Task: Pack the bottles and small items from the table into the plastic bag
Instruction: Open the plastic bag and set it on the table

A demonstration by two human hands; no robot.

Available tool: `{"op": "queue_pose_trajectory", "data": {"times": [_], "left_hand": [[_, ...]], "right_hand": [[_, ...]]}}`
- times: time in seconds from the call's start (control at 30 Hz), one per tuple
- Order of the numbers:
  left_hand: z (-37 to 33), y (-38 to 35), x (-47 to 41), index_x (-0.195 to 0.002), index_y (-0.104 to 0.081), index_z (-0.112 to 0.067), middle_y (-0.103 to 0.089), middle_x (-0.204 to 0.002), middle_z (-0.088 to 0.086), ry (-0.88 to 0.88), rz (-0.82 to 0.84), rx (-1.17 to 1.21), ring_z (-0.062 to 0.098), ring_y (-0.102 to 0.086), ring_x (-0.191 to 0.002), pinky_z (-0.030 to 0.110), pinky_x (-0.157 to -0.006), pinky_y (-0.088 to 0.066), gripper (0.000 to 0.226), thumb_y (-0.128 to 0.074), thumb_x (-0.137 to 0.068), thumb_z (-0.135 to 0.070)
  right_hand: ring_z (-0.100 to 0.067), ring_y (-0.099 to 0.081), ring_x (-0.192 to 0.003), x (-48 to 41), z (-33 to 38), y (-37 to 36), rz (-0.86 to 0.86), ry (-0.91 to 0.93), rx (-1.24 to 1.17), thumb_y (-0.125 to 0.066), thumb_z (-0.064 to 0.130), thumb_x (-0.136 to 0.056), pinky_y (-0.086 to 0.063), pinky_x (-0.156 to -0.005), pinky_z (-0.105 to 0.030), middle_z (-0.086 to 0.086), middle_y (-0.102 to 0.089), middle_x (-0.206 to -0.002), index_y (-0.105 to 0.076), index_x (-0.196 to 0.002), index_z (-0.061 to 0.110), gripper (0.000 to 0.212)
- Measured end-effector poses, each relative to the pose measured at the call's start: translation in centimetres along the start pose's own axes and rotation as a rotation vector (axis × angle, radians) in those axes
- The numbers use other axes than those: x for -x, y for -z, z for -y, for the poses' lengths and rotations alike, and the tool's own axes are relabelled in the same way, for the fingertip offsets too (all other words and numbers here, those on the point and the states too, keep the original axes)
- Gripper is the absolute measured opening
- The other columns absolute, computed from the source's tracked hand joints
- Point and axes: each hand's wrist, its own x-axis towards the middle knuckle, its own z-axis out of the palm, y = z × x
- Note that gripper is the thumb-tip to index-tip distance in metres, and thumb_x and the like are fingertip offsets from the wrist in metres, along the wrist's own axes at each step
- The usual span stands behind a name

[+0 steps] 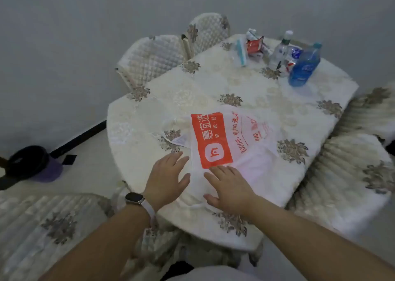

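Near the lower centre of the frame, a white plastic bag (233, 144) with an orange panel is pressed flat on the bench (245, 88) by the left hand (165, 179) and right hand (229, 186), fingers straight and spread. At upper right, a blue bottle (304, 66), a clear bottle (281, 51) and small packets (254, 44) are grouped.

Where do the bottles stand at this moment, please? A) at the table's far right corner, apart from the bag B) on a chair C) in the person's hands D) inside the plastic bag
A: the blue bottle and clear bottle stand far beyond the flat plastic bag.
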Motion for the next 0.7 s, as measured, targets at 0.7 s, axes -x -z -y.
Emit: {"op": "queue_pose_trajectory", "data": {"times": [0.7], "left_hand": [[6.7,-7.5,-8.7,-0.140,-0.051,-0.016,-0.037,-0.154,0.015,-0.536,0.256,-0.055,0.037,-0.030,-0.143,0.056,-0.113,-0.029,0.063,-0.066,-0.082,-0.034]], "right_hand": [[-0.027,-0.057,-0.076,-1.7,2.2,-7.2,-0.089,-0.454,-0.146,-0.044,0.025,-0.082,-0.048,-0.073,-0.038,-0.003,-0.061,-0.082,-0.063,-0.083,0.012,0.023]]}}
